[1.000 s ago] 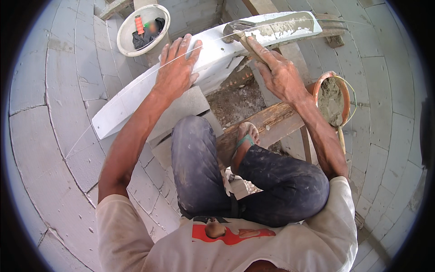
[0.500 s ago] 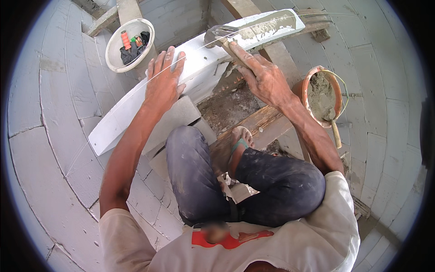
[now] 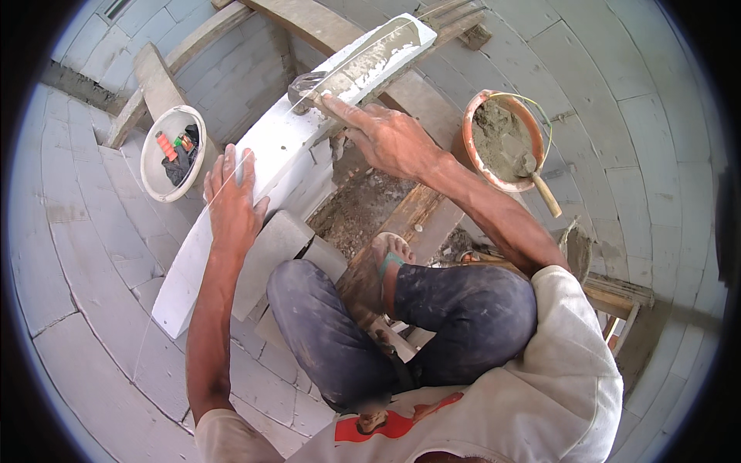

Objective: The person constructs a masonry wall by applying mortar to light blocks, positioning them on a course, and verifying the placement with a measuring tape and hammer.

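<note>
Item, my left hand (image 3: 234, 204): fingers spread flat on the top of the long white block (image 3: 274, 147), gripping nothing; item, my right hand (image 3: 395, 143): fingers curled about the handle of a hammer (image 3: 302, 91), index finger stretched along it toward the head; item, the white block: directly under my left fingers, its long axis running from below and left of them to well beyond my right fingertips, slanting away to the upper right; item, the hammer head: over the block's top, just past my right index fingertip, up and right of my left fingers and apart from them; my right hand the nearer to it; whether the head touches the block or hangs just above it, I cannot tell.

Also listed: grey mortar (image 3: 378, 60) on the block's far end, beyond the hammer head from my fingers; orange bucket (image 3: 466, 127), right of my right fingers, with a trowel (image 3: 547, 194) leaning out, handle toward me; white bucket (image 3: 147, 163), left of and beyond my left fingers; grey block (image 3: 270, 251), below and right of my left hand.
</note>
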Motion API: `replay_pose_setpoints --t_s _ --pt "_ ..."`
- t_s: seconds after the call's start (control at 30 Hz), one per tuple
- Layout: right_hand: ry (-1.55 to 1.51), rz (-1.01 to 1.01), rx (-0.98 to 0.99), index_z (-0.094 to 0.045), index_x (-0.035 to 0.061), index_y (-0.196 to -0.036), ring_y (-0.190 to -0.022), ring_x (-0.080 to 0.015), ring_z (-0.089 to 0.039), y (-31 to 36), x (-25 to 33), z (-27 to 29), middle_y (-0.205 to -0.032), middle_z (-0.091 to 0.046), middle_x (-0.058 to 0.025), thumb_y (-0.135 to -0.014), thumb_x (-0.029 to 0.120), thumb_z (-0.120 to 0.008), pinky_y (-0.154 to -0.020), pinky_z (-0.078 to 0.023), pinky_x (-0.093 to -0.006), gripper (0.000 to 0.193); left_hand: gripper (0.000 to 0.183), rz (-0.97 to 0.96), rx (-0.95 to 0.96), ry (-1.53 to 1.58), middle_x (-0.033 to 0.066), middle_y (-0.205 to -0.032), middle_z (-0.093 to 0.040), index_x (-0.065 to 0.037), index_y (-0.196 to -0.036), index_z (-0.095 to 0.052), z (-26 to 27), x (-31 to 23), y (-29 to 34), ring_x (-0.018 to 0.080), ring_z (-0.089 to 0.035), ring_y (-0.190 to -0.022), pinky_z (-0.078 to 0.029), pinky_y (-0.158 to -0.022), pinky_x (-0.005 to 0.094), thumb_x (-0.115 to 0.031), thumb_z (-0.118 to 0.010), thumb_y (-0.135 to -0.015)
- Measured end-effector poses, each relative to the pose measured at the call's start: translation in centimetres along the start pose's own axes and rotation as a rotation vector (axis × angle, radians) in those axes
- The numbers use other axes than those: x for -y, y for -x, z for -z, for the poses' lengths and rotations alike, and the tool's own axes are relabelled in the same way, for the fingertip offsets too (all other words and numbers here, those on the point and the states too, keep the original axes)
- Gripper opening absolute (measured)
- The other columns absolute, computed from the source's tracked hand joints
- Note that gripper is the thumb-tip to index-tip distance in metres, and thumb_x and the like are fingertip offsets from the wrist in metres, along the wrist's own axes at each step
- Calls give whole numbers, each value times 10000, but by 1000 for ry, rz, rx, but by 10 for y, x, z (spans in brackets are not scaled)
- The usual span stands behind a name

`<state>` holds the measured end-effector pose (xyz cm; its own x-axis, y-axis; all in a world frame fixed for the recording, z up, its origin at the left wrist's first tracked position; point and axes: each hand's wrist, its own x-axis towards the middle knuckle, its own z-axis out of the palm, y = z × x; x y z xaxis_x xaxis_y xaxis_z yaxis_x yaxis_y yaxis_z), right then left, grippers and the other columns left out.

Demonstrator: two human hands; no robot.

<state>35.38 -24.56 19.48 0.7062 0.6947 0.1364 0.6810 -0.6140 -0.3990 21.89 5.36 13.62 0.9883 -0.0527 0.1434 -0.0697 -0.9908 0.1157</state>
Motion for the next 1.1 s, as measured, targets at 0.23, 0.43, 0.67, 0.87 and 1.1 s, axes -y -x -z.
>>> replay_pose_setpoints --t_s 0.23,0.43,0.67,0.87,1.1 --pt "-21 -43 -45 -364 216 -1661 -926 -469 -720 2 -13 0 -1040 -717 -266 -1000 138 -667 -863 -599 -538 731 1001 -17 -29 37 218 -1674 -349 -106 -1620 -413 -3 1 -4 417 -361 -1517 -305 -1236 623 -178 -918 -758" --pt "-20 -81 -51 -364 205 -1662 -904 -463 -720 5 -20 3 -1012 -710 -274 -999 157 -672 -856 -599 -525 733 1014 -51 -17 45 239 -1676 -334 -93 -1626 -390 -3 1 -4 435 -354 -1517 -298 -1233 637 -163 -916 -761" --pt "-33 -125 -59 -355 228 -1665 -947 -472 -715 7 -18 3 -1040 -708 -276 -1016 162 -649 -891 -593 -536 715 1043 -46 -15 29 236 -1674 -343 -96 -1635 -379 1 2 0 433 -360 -1515 -305 -1230 638 -155 -924 -748" --pt "-210 -174 -66 -391 229 -1652 -1186 -471 -670 20 -23 6 -1346 -654 -301 -1036 168 -629 -1022 -563 -515 662 1080 -75 -26 23 260 -1668 -350 -69 -1650 -362 -6 6 2 450 -387 -1493 -309 -1231 548 -118 -915 -724" --pt "-569 -482 -259 -483 173 -1608 -1387 -365 -586 157 -12 -19 -1562 -564 -189 -1003 97 -641 -1140 -484 -481 630 1048 -46 0 49 215 -1699 -326 -141 -1672 -348 -3 -9 -9 415 -333 -1551 -278 -1250 598 -114 -892 -777"
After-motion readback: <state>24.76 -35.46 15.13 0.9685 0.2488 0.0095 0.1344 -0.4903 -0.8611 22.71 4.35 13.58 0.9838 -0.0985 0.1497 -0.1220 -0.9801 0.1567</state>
